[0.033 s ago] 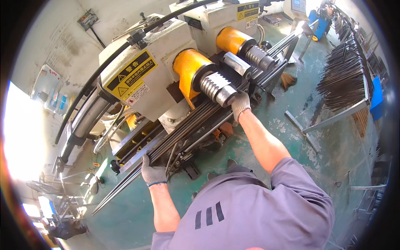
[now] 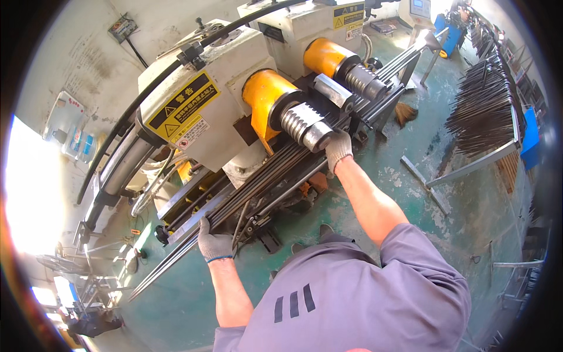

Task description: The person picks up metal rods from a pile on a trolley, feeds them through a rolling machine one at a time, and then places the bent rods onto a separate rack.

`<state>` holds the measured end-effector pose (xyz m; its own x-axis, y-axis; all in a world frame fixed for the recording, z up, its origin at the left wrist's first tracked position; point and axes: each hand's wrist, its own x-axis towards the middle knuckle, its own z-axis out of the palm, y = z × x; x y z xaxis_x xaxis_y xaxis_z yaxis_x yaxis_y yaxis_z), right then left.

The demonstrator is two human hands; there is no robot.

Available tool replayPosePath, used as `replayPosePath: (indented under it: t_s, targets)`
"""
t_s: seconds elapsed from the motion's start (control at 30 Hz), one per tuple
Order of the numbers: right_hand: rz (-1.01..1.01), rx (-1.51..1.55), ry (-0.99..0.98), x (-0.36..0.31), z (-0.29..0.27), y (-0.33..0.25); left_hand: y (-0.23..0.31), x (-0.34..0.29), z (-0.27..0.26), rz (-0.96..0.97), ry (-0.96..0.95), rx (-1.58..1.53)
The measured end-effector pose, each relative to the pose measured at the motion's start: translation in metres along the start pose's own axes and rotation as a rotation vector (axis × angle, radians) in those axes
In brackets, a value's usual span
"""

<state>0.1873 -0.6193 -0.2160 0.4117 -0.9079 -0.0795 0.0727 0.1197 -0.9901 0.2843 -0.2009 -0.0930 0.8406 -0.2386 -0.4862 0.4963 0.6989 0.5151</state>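
Note:
A bundle of long, thin metal rods (image 2: pixel 258 182) runs slantwise along the front of a machine, from lower left to upper right. My left hand (image 2: pixel 214 242), in a grey knit glove, is closed round the rods near their lower-left part, with its thumb on top. My right hand (image 2: pixel 338 148), gloved too, is curled at the rods beside the end of a ribbed steel cylinder (image 2: pixel 306 125). The fingertips of that hand are hidden. An orange housing (image 2: pixel 267 97) holds the cylinder.
Behind the rods stands a cream machine body (image 2: pixel 217 76) with a yellow-black warning label (image 2: pixel 183 108). A second orange housing (image 2: pixel 329 56) sits farther right. On the right, a rack holds many dark rods (image 2: pixel 481 105). A metal frame bar (image 2: pixel 425 185) lies on the green floor (image 2: pixel 375 205).

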Motion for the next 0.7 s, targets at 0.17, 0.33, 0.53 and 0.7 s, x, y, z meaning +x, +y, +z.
replayPosePath:
  t_s: [0.17, 0.33, 0.53, 0.7]
  targets:
    - [0.209, 0.164, 0.001, -0.015, -0.005, -0.026, -0.004, 0.022, -0.017, 0.054, 0.051, 0.047]
    - [0.162, -0.041, 0.068, -0.043, -0.007, -0.066, 0.013, 0.021, -0.038, 0.117, -0.034, -0.007]
    - [0.313, 0.21, 0.113, -0.077, -0.074, -0.046, 0.045, 0.046, -0.077, 0.293, 0.144, -0.135]
    - [0.463, 0.229, 0.042, -0.085, -0.09, -0.02, -0.032, 0.04, -0.033, 0.265, 0.043, -0.043]
